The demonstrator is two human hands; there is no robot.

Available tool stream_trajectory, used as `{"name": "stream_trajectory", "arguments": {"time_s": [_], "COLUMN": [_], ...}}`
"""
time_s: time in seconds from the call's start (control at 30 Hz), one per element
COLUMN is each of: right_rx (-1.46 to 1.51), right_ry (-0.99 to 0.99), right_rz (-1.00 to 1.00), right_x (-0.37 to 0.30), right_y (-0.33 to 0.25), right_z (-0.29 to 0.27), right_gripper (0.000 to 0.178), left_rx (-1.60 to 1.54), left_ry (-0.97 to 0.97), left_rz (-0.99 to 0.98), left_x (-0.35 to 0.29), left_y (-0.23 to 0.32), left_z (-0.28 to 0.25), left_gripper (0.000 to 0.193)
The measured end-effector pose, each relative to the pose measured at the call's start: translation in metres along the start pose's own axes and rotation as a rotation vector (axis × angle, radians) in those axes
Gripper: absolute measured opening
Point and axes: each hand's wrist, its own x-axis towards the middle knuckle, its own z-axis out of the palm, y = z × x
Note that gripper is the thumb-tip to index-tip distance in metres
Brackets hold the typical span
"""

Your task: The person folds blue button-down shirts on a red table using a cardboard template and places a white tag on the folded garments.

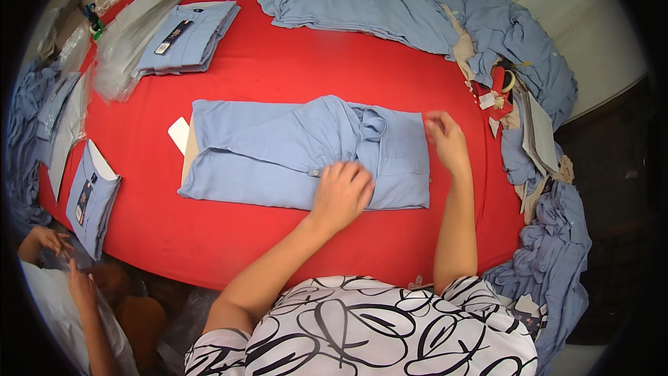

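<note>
A light blue shirt (264, 132) lies folded into a long rectangle across the middle of the red-covered table. Its sleeve (332, 122) is bunched over the body, with a button near the cuff. My left hand (342, 193) rests on the front of the shirt beside that button, its fingers curled into the cloth. By the far right corner of the shirt is my right hand (447, 141), fingers bent but apart and slightly blurred, holding nothing that shows. From under the shirt's left end a white card (179, 134) sticks out, next to a beige strip (189, 155).
Folded, tagged shirts (188, 38) and clear plastic bags (136, 35) lie at the far left; another folded shirt (92, 198) is nearer. Loose blue shirts (362, 3) line the far and right edges. A tape roll (509, 82) sits right. Another person's hands (59, 247) are lower left.
</note>
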Motion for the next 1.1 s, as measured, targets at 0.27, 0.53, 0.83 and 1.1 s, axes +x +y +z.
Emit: {"name": "stream_trajectory", "arguments": {"time_s": [0.27,0.53,0.83,1.1], "right_rx": [0.152,0.634,0.707,0.898], "right_ry": [-0.065,-0.137,-0.145,-0.555], "right_rz": [0.314,0.380,0.189,-0.193], "right_x": [-0.075,-0.077,-0.088,-0.107], "right_y": [0.067,0.051,0.005,-0.069], "right_z": [0.019,0.014,0.017,0.046], "right_gripper": [0.046,0.057,0.059,0.053], "left_rx": [0.429,0.139,-0.093,-0.571], "left_ry": [0.034,-0.040,0.033,-0.209], "left_rz": [0.152,0.124,-0.074,-0.683], "left_x": [0.083,0.055,0.045,0.073], "left_y": [-0.059,-0.010,-0.006,-0.011], "left_z": [0.030,0.019,0.005,-0.073], "left_gripper": [0.039,0.035,0.039,0.057]}}
